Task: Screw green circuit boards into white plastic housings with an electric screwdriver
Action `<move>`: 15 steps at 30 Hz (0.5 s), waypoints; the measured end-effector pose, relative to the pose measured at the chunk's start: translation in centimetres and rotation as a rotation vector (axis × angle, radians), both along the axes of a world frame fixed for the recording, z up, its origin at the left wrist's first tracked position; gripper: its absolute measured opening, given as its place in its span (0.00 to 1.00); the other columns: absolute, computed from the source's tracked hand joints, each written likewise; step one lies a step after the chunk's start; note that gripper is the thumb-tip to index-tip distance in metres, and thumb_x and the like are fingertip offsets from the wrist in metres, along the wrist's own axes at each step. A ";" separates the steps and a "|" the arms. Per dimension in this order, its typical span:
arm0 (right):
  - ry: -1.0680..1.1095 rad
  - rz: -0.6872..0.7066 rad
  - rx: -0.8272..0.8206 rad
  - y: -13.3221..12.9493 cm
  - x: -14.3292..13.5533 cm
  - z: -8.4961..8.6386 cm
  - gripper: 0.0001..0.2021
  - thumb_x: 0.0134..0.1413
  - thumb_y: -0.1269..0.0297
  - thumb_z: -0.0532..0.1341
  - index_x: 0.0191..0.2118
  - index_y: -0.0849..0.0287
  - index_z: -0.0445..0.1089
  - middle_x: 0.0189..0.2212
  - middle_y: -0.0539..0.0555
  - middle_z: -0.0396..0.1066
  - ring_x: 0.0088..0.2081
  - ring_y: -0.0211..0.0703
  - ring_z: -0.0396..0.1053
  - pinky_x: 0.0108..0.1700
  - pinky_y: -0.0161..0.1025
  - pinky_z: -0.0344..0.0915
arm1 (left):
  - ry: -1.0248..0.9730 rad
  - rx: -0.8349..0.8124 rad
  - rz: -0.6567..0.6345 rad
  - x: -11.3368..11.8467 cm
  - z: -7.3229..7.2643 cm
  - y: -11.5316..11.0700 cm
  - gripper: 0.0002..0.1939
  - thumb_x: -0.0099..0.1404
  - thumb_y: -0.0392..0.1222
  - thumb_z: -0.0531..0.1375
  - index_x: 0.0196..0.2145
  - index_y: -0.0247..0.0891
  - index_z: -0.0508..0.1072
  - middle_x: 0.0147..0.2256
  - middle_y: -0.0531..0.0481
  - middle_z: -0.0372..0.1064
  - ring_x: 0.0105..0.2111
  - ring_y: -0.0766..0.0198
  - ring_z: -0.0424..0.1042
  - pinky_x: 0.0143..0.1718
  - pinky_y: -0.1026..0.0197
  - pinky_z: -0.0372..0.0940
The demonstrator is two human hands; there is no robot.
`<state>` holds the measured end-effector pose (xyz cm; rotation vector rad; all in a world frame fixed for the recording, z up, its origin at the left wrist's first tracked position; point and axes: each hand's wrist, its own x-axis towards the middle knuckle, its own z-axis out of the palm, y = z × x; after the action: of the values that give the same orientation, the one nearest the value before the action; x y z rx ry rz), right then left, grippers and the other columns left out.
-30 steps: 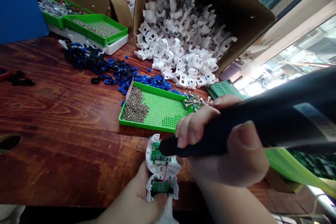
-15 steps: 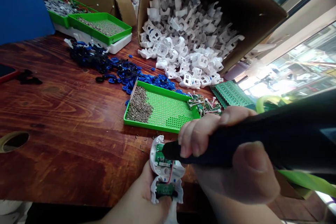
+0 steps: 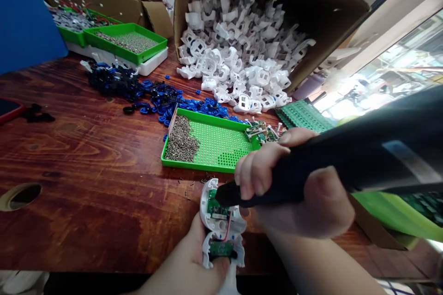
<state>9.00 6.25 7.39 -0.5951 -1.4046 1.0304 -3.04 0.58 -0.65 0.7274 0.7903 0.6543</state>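
My left hand (image 3: 204,258) grips a white plastic housing (image 3: 205,203) near the table's front edge, thumb on its lower part. A green circuit board (image 3: 212,197) sits in the housing's upper half and a second board (image 3: 219,249) in its lower half, with a red wire between them. Wrapped round a black electric screwdriver (image 3: 290,179) is my right hand (image 3: 301,193). The screwdriver's dark tip is over the upper board; whether it touches a screw is hidden.
A green tray (image 3: 211,166) of small screws lies just beyond the housing. Behind it are blue rings (image 3: 204,107), circuit boards (image 3: 265,131) and a cardboard box (image 3: 332,9) of white housings. More green trays (image 3: 138,57) stand at back left. A round hole (image 3: 24,196) pierces the table at left.
The rear of the screwdriver has swung upward a little, its tip still over the upper board. The camera view has shifted slightly. Both hands keep their grip.
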 end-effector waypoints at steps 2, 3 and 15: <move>0.057 -0.077 0.061 0.7 0.7 0.2 0.13 0.52 0.54 0.55 0.38 0.56 0.55 0.15 0.45 0.58 0.14 0.34 0.59 0.19 0.34 0.59 | 0.032 -0.045 -0.049 -0.1 -0.1 0.1 0.29 0.51 0.41 0.61 0.51 0.37 0.59 0.43 0.43 0.68 0.44 0.56 0.66 0.48 0.58 0.56; 0.089 -0.143 0.104 1.3 1.2 0.2 0.13 0.52 0.53 0.54 0.37 0.56 0.55 0.15 0.44 0.58 0.14 0.34 0.58 0.19 0.33 0.58 | 0.027 -0.076 -0.066 -0.2 -0.2 0.1 0.29 0.51 0.41 0.61 0.51 0.37 0.60 0.42 0.42 0.68 0.41 0.56 0.67 0.43 0.58 0.58; 0.056 -0.551 0.114 9.0 4.4 -4.2 0.16 0.49 0.54 0.59 0.38 0.58 0.56 0.18 0.43 0.59 0.18 0.27 0.62 0.20 0.26 0.59 | -0.131 -0.286 -0.033 -0.3 -0.3 0.0 0.36 0.45 0.41 0.67 0.50 0.37 0.57 0.43 0.41 0.69 0.45 0.49 0.67 0.49 0.51 0.55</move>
<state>13.43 15.24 3.18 -0.8043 -1.1465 0.5190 -3.32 0.54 -0.95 0.4322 0.7308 0.5392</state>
